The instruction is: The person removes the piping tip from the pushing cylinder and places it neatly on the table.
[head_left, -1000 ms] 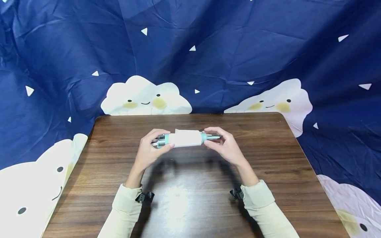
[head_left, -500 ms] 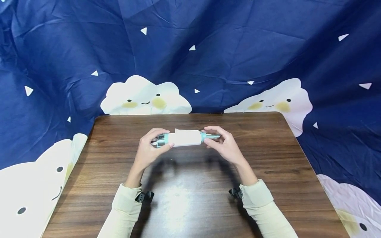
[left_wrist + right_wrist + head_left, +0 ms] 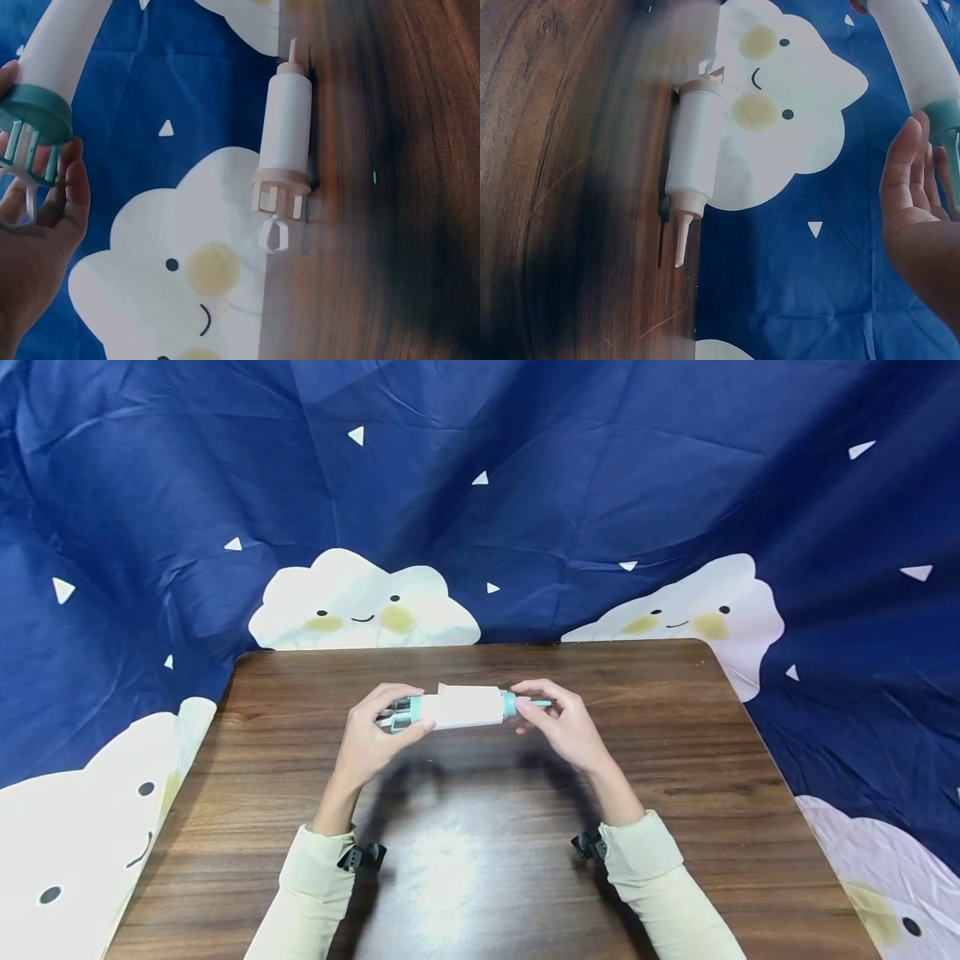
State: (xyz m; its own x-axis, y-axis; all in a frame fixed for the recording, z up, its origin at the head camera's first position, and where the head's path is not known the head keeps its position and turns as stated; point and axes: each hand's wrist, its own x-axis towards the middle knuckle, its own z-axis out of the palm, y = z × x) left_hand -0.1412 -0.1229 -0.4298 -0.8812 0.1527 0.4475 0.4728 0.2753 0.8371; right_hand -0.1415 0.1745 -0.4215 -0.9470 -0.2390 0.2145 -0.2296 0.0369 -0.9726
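So, both hands are on a white plunger syringe with teal ends [image 3: 463,708], held up over the wood-grain table [image 3: 712,860], roughly level side to side. Left hand [image 3: 365,739] has the handle end, thumb on the near side of the barrel and fingers around the back, close to the white pull ring [image 3: 31,201]. Right hand [image 3: 568,727] is pinching the teal collar [image 3: 509,704] at the other end, pretty narrow grip, with the teal nozzle [image 3: 542,703] pointing right, in toward the palm.

Both wrist views also show a second syringe with beige ends [image 3: 285,127] lying along the line where the wood meets the cloth, nozzle pointing the same way. Can't really make that one out from the head view.

Backdrop's a navy cloth [image 3: 600,485] with smiley clouds and white triangles. Pale sleeves [image 3: 663,885] on both arms, black straps [image 3: 363,857] at the wrists.
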